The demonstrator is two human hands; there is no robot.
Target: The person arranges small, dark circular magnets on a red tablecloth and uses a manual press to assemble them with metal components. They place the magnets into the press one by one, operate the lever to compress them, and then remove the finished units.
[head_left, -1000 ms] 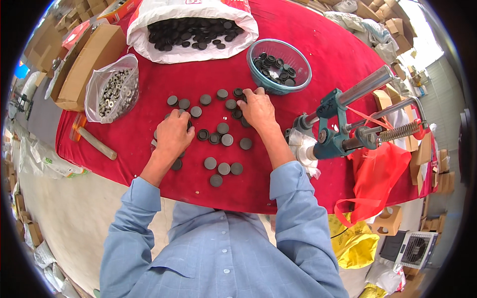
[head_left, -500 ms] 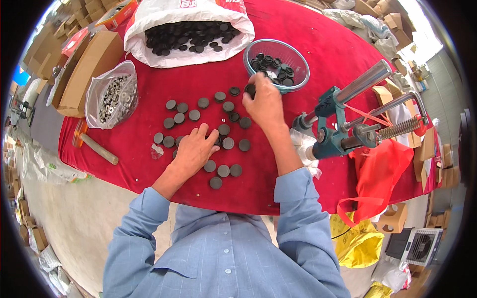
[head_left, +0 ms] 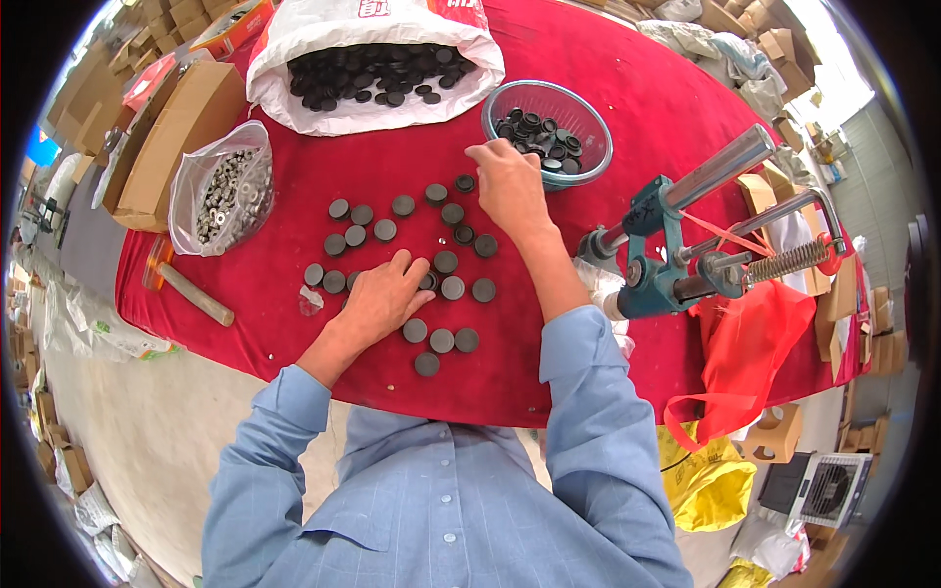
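Note:
Round black plastic caps lie scattered over the red cloth in front of me, some flat side up and some showing a rim. My left hand rests low among them, fingers spread, its thumb beside a cap; what lies beneath the palm is hidden. Just left of the clear plastic bowl, my right hand hovers with fingers apart and no cap showing in it. Inside the bowl is a heap of black caps.
A white sack of black discs lies open at the back. Farther left are a bag of metal parts, a cardboard box and a hammer. A green hand press stands at right, near a red bag.
The black cap that was in my right hand no longer shows there. That hand has moved slightly up and left, its fingers now apart. My left hand has barely shifted.

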